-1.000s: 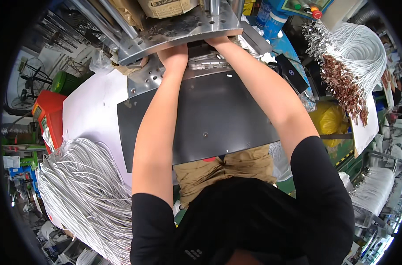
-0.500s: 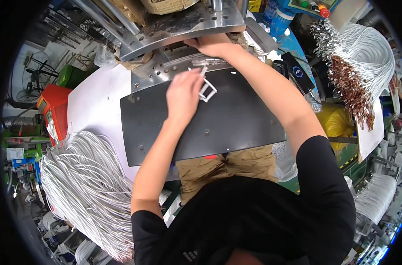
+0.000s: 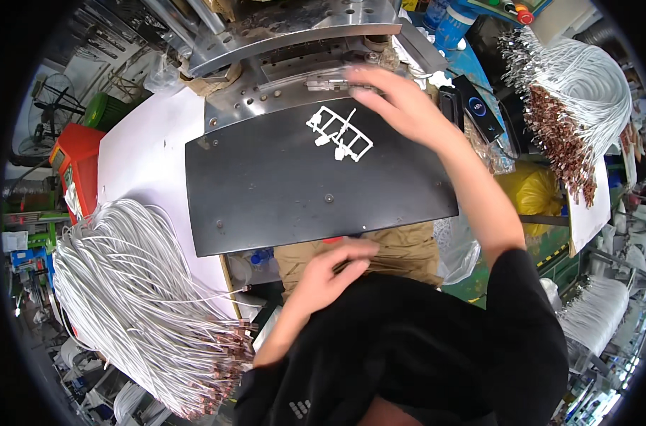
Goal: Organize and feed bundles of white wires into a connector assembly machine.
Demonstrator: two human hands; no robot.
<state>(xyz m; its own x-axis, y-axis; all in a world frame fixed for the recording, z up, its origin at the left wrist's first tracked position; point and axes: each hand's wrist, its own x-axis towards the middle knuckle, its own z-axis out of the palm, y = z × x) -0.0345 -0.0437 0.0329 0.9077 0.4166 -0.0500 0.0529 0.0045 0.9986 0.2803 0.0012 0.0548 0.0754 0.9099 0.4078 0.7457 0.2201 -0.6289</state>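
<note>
Right grip (image 3: 401, 105): white plastic frame (image 3: 346, 126) lies left, nearer the body.

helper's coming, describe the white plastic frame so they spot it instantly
Find the black panel before the metal press. Near the panel's far edge lies the white plastic frame; unlike the cable bundle at left, it forms a small open ladder.
</note>
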